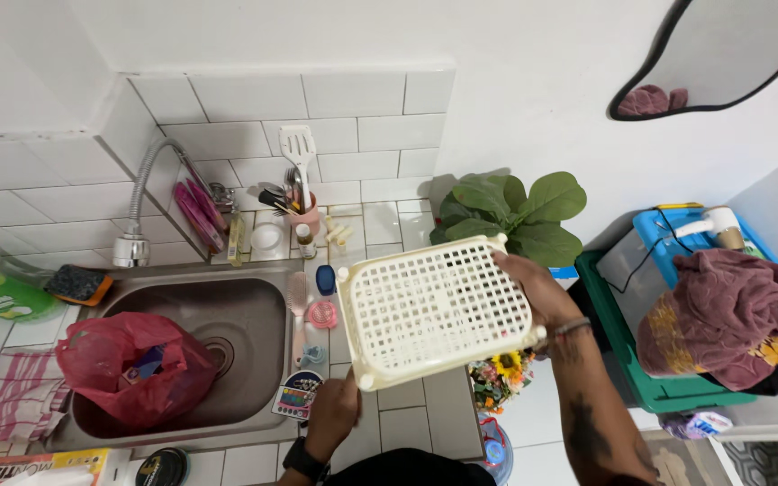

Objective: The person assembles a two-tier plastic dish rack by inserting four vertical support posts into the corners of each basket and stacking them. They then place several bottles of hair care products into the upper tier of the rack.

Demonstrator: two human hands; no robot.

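A cream plastic perforated rack tray (434,306) with short round legs at its corners is held tilted above the tiled counter (407,423). My right hand (533,288) grips its far right edge. My left hand (335,414), with a dark watch at the wrist, holds the near left corner from below. The tray hides the counter behind it.
A steel sink (245,324) on the left holds a red plastic bag (128,364). A flexible tap (137,225), a sponge (78,283), a pink utensil cup (303,211) and small bottles stand around it. A leafy plant (515,211), a green crate (668,387) and towels (731,315) are at the right.
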